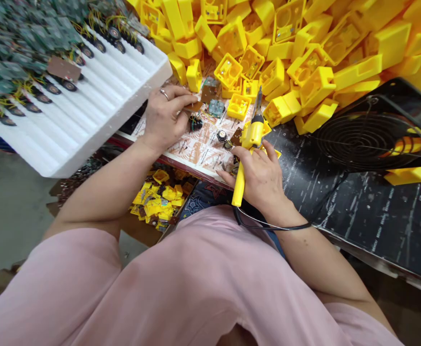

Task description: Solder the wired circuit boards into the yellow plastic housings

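Observation:
My left hand (169, 117), a ring on one finger, pinches the edge of a small brown circuit board (195, 106) over the work surface. Just below its fingertips is a dark round part (196, 123) with thin wires. In my right hand (262, 175) lies a yellow soldering iron (252, 135), its metal tip pointing away from me toward the yellow housings. Thumb and index finger of that hand are spread near small round parts, one of them a silver-rimmed disc (222, 136). A greenish wired module (216, 108) rests between the hands.
Yellow plastic housings (232, 38) are heaped at the back. A white foam tray (98, 110) with wired boards and round parts stands at left. To the right is a black fan (368, 137) on the dark bench top (354, 202). Yellow pieces (156, 204) fill a box below.

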The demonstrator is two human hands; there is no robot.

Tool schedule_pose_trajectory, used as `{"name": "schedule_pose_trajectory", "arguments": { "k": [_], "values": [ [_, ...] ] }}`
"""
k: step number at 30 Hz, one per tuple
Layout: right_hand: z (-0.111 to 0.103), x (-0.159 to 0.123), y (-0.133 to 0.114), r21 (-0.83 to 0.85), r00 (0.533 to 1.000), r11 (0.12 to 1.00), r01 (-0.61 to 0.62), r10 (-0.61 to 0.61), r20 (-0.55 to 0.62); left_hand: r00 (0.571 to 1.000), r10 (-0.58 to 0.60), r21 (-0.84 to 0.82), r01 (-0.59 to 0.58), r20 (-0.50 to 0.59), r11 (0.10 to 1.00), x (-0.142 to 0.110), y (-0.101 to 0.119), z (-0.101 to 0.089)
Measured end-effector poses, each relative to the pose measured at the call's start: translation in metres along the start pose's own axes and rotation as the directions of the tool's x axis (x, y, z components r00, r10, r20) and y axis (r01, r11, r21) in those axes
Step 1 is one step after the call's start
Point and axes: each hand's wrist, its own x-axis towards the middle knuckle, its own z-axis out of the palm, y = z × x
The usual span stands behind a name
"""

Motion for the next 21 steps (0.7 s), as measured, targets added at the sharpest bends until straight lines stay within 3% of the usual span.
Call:
{"name": "schedule_pose_trajectory", "arguments": {
  "k": [3, 5, 10, 13, 16, 21],
  "values": [
    [-0.001, -0.001, 0.001, 0.005, 1.000, 1.000, 0.004, -0.004, -0.028, 0.998, -0.065, -0.069, 0.066, 0.014, 0.995, -0.001, 0.005, 0.002],
    [-0.001, -0.001, 0.002, 0.014, 0.999, 1.000, 0.002, -0.001, -0.035, 0.999, -0.041, -0.050, 0.043, 0.034, 0.998, -0.003, 0.014, -0.006],
    [0.000, -0.002, 0.003, 0.027, 1.000, 1.000, -0.010, 0.010, -0.013, 0.978, 0.153, -0.072, -0.144, 0.140, 0.987, -0.004, 0.060, -0.032],
    [0.000, -0.002, 0.003, 0.009, 1.000, 1.000, 0.005, -0.005, -0.026, 0.946, 0.248, -0.124, -0.226, 0.207, 0.966, 0.000, 0.080, -0.026],
    [0.000, -0.002, 0.003, -0.010, 1.000, 1.000, 0.005, -0.005, -0.022, 0.945, 0.240, -0.143, -0.212, 0.221, 0.967, 0.004, 0.074, -0.008],
    [0.002, -0.002, 0.005, 0.045, 0.999, 0.999, -0.020, 0.018, 0.028, 0.970, 0.178, -0.229, -0.138, 0.166, 0.964, 0.007, 0.034, 0.004]
  ]
}}
